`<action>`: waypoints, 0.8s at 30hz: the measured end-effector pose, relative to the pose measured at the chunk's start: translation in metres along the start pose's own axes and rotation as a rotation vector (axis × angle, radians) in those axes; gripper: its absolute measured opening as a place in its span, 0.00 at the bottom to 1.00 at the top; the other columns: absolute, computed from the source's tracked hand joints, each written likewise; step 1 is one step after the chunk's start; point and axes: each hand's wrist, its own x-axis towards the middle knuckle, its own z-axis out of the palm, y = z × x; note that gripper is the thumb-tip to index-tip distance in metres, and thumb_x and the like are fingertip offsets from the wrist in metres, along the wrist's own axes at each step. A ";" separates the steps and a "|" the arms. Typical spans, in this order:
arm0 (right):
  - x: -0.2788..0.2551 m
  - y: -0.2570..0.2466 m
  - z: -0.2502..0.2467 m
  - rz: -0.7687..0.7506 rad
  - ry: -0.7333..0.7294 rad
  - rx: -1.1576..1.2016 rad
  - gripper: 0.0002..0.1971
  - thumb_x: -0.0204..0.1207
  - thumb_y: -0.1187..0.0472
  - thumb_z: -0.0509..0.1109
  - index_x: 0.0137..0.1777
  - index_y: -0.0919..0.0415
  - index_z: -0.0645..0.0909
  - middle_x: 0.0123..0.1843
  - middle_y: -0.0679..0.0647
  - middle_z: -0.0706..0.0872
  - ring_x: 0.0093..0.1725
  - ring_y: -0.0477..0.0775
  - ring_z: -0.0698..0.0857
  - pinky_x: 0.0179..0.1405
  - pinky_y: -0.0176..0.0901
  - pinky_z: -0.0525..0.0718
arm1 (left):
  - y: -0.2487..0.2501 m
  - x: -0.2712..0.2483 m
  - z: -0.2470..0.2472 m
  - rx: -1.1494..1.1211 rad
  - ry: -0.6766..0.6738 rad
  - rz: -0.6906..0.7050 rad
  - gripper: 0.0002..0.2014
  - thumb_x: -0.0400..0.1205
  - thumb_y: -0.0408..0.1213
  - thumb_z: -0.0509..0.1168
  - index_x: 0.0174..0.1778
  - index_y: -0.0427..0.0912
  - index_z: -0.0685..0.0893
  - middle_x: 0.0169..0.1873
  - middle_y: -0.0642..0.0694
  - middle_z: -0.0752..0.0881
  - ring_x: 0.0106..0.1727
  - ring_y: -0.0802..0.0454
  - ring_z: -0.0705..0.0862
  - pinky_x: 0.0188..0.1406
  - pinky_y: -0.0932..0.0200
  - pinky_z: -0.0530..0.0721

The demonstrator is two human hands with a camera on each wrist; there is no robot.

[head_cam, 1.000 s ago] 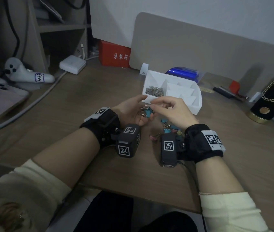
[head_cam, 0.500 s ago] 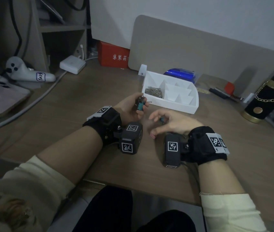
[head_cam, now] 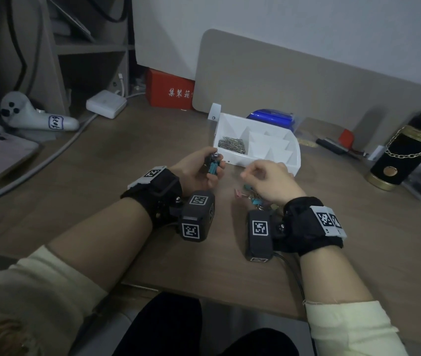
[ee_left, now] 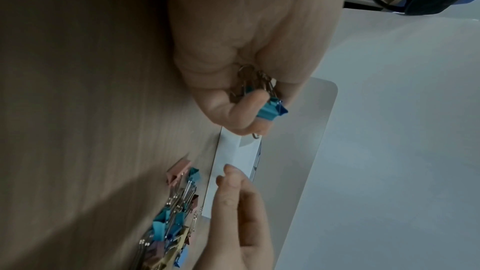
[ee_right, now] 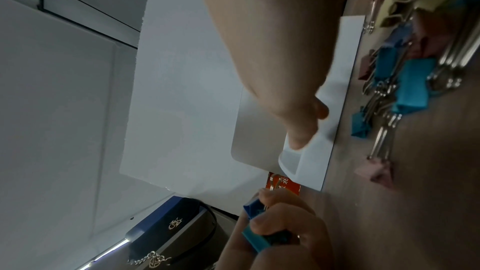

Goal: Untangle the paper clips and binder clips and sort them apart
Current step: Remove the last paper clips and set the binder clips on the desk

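Since a second ago, my hands have parted: my left hand [head_cam: 199,170] grips a teal binder clip [ee_left: 271,109] with wire loops bunched in its fingers, and my right hand [head_cam: 268,182], fingers loose and empty, hovers over the tangled pile [ee_left: 171,221] on the desk [head_cam: 101,181]. At twelve o'clock sits the white tray [head_cam: 295,160], paper clips [head_cam: 231,145] in its left compartment. Snagged loops could drag neighbouring clips along.

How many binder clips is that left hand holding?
2. The left hand grips a teal binder clip and, right beside it nearer the fingertips, a dark blue binder clip. More may be hidden in the palm.
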 end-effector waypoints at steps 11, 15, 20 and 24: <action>-0.002 0.004 -0.001 -0.027 -0.210 0.020 0.10 0.69 0.52 0.79 0.44 0.53 0.83 0.40 0.46 0.82 0.34 0.41 0.78 0.37 0.34 0.75 | -0.001 -0.002 0.001 0.012 0.025 0.013 0.16 0.85 0.43 0.57 0.32 0.43 0.74 0.23 0.49 0.78 0.17 0.58 0.76 0.09 0.73 0.67; -0.005 0.001 -0.003 -0.044 -0.194 -0.023 0.09 0.69 0.49 0.78 0.42 0.51 0.84 0.39 0.46 0.82 0.35 0.43 0.79 0.35 0.35 0.75 | -0.001 -0.003 0.002 0.028 0.021 0.015 0.16 0.86 0.43 0.56 0.31 0.43 0.74 0.22 0.49 0.78 0.17 0.58 0.76 0.09 0.73 0.67; -0.006 -0.003 -0.003 -0.062 -0.167 -0.047 0.07 0.65 0.51 0.79 0.39 0.50 0.85 0.38 0.48 0.87 0.39 0.49 0.84 0.42 0.43 0.84 | 0.000 -0.003 0.002 0.039 0.017 0.014 0.17 0.86 0.43 0.56 0.31 0.43 0.74 0.22 0.49 0.79 0.17 0.58 0.76 0.08 0.72 0.67; -0.006 -0.004 -0.004 -0.066 -0.154 -0.029 0.06 0.62 0.53 0.77 0.35 0.52 0.85 0.37 0.49 0.89 0.41 0.53 0.88 0.46 0.51 0.88 | -0.001 -0.004 0.003 0.076 -0.009 -0.001 0.15 0.86 0.43 0.55 0.34 0.43 0.75 0.24 0.48 0.81 0.18 0.59 0.78 0.08 0.73 0.67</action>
